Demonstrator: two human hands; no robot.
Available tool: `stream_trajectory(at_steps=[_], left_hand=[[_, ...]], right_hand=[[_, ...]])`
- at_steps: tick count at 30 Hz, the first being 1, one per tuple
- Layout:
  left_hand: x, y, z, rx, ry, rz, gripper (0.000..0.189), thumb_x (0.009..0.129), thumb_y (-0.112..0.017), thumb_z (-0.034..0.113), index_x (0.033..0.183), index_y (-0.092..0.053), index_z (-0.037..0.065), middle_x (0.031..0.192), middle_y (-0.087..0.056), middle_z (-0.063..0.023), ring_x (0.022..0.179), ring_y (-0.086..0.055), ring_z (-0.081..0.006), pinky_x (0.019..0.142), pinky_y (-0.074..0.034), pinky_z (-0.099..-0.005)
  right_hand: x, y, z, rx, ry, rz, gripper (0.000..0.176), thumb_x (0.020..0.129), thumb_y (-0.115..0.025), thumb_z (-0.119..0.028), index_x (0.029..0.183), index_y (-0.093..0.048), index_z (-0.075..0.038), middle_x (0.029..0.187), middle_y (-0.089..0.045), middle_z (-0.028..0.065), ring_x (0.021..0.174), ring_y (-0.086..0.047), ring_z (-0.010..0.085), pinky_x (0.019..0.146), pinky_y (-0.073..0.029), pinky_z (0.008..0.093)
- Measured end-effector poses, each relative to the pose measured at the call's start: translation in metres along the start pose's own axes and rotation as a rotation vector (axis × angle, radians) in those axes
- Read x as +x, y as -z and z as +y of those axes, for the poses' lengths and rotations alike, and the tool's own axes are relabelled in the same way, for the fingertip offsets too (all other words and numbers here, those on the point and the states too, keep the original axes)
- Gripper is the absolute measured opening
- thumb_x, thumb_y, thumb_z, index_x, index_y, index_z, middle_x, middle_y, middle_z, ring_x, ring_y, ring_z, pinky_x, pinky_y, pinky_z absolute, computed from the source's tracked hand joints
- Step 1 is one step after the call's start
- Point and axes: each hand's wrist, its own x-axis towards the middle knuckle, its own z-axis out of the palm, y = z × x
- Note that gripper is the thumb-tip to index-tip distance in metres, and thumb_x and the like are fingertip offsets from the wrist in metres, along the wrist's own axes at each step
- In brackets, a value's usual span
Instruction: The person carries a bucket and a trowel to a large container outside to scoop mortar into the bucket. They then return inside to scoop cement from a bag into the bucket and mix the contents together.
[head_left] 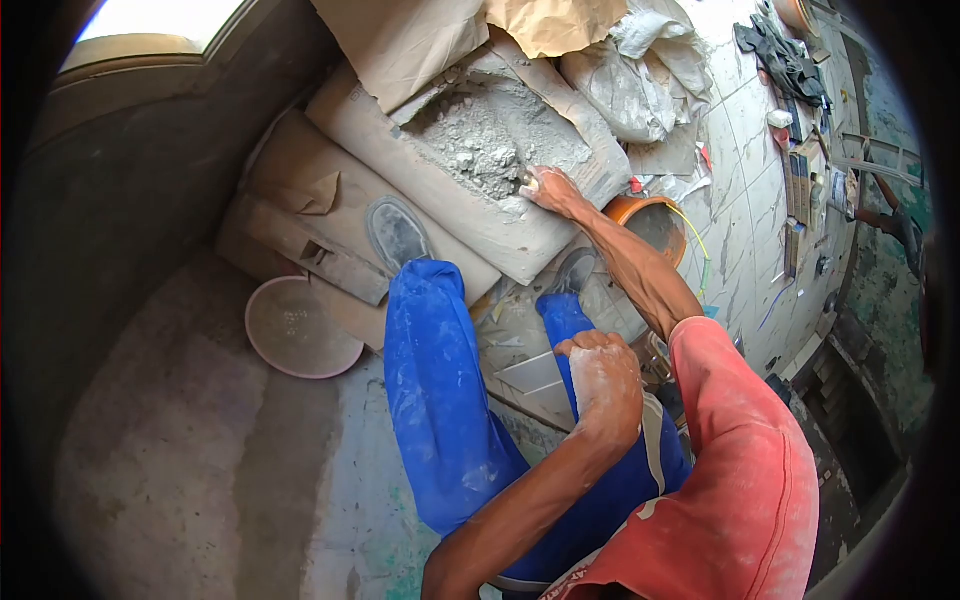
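A torn-open paper sack (345, 105) lies flat, its grey powder (490, 145) exposed and lumpy. My right hand (548, 190) is at the near right edge of that powder, fingers curled closed into it and coated in pale dust. Caked with the same dust, my left hand (603, 375) rests against my right knee with its fingers folded; part of them is hidden. My blue trousers (430, 370) are smeared with powder. One shoe (397, 232) stands on a flattened second sack (290, 165), to the left of the open one.
A round, shallow basin (304, 328) sits on the floor at left. Close by my right forearm is an orange bucket (645, 230). White plastic sacks (630, 90) lie behind. Tools and boxes (800, 190) line the tiled floor at right, where another person's arm (880, 215) shows.
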Motion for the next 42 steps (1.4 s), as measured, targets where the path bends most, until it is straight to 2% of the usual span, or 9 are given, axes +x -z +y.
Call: stream_trajectory(at_steps=[13, 15, 19, 23, 25, 28, 36, 38, 42], left_hand=[[0.003, -0.026, 0.016, 0.009, -0.037, -0.012, 0.021, 0.072, -0.054, 0.013, 0.091, -0.055, 0.004, 0.087, -0.055, -0.0106, 0.082, -0.051, -0.0215, 0.072, -0.034, -0.041], [0.007, -0.03, 0.018, -0.026, -0.021, -0.111, 0.027, 0.077, -0.051, 0.018, 0.099, -0.053, 0.003, 0.093, -0.054, -0.0121, 0.088, -0.051, -0.0247, 0.079, -0.036, -0.0458], [0.01, -0.029, 0.021, 0.085, -0.082, -0.145, 0.026, 0.077, -0.05, 0.017, 0.099, -0.053, 0.004, 0.094, -0.054, -0.0119, 0.089, -0.051, -0.0245, 0.077, -0.036, -0.0456], [0.012, -0.042, 0.028, 0.194, -0.131, -0.109, 0.023, 0.077, -0.051, 0.018, 0.096, -0.055, 0.005, 0.093, -0.055, -0.0116, 0.091, -0.051, -0.0239, 0.074, -0.037, -0.0457], [0.012, -0.051, 0.031, 0.23, -0.182, -0.033, 0.018, 0.076, -0.051, 0.016, 0.09, -0.055, 0.006, 0.089, -0.055, -0.0106, 0.086, -0.051, -0.0224, 0.072, -0.036, -0.0453], [0.013, -0.07, 0.036, 0.254, -0.172, 0.016, 0.01, 0.073, -0.051, 0.012, 0.081, -0.054, 0.008, 0.078, -0.053, -0.0071, 0.075, -0.048, -0.0198, 0.066, -0.034, -0.0433], [0.008, -0.083, 0.039, 0.331, -0.257, 0.168, 0.008, 0.072, -0.05, 0.015, 0.075, -0.052, 0.008, 0.072, -0.051, -0.0063, 0.072, -0.049, -0.0195, 0.063, -0.035, -0.0386], [0.004, -0.082, 0.043, 0.351, -0.268, 0.149, 0.008, 0.073, -0.05, 0.016, 0.076, -0.051, 0.008, 0.073, -0.052, -0.0064, 0.073, -0.05, -0.0194, 0.063, -0.035, -0.0386], [0.006, -0.08, 0.046, 0.407, -0.247, -0.052, 0.013, 0.074, -0.051, 0.017, 0.083, -0.05, 0.007, 0.081, -0.052, -0.0065, 0.08, -0.051, -0.0199, 0.069, -0.037, -0.0382]], right_hand=[[-0.025, 0.02, 0.009, -0.025, -0.05, 0.177, 0.043, 0.073, -0.059, -0.032, 0.104, -0.051, -0.003, 0.093, -0.058, 0.0198, 0.088, -0.055, 0.0354, 0.077, -0.043, 0.0409], [-0.028, 0.02, 0.008, -0.024, -0.05, 0.182, 0.044, 0.072, -0.059, -0.033, 0.104, -0.051, -0.004, 0.094, -0.058, 0.0189, 0.088, -0.055, 0.035, 0.078, -0.043, 0.0404], [-0.045, 0.021, 0.01, 0.076, -0.058, 0.223, 0.044, 0.072, -0.058, -0.033, 0.105, -0.052, -0.004, 0.095, -0.058, 0.0193, 0.089, -0.055, 0.0349, 0.079, -0.043, 0.0402], [-0.103, 0.035, 0.015, 0.226, -0.006, 0.207, 0.047, 0.072, -0.057, -0.035, 0.106, -0.052, -0.003, 0.097, -0.057, 0.0204, 0.089, -0.054, 0.035, 0.077, -0.043, 0.0401], [-0.133, 0.026, 0.029, 0.198, -0.005, 0.407, 0.046, 0.071, -0.056, -0.037, 0.102, -0.054, -0.003, 0.087, -0.059, 0.0209, 0.085, -0.055, 0.0364, 0.077, -0.043, 0.0403], [-0.189, 0.038, 0.046, 0.318, -0.199, 0.303, 0.048, 0.072, -0.056, -0.041, 0.1, -0.054, -0.001, 0.09, -0.058, 0.0208, 0.085, -0.055, 0.0361, 0.076, -0.043, 0.0398], [-0.279, -0.045, 0.181, 0.321, -0.555, 0.512, 0.054, 0.075, -0.051, -0.049, 0.102, -0.052, -0.002, 0.094, -0.058, 0.0206, 0.089, -0.054, 0.0354, 0.078, -0.042, 0.0408], [-0.268, -0.071, 0.226, 0.18, -0.749, 0.378, 0.051, 0.077, -0.049, -0.046, 0.104, -0.052, -0.003, 0.098, -0.056, 0.0203, 0.093, -0.053, 0.0362, 0.08, -0.041, 0.0423], [-0.23, -0.092, 0.291, 0.214, -0.795, 0.226, 0.049, 0.077, -0.051, -0.043, 0.097, -0.056, 0.002, 0.098, -0.056, 0.0215, 0.094, -0.052, 0.0356, 0.08, -0.041, 0.0421]])
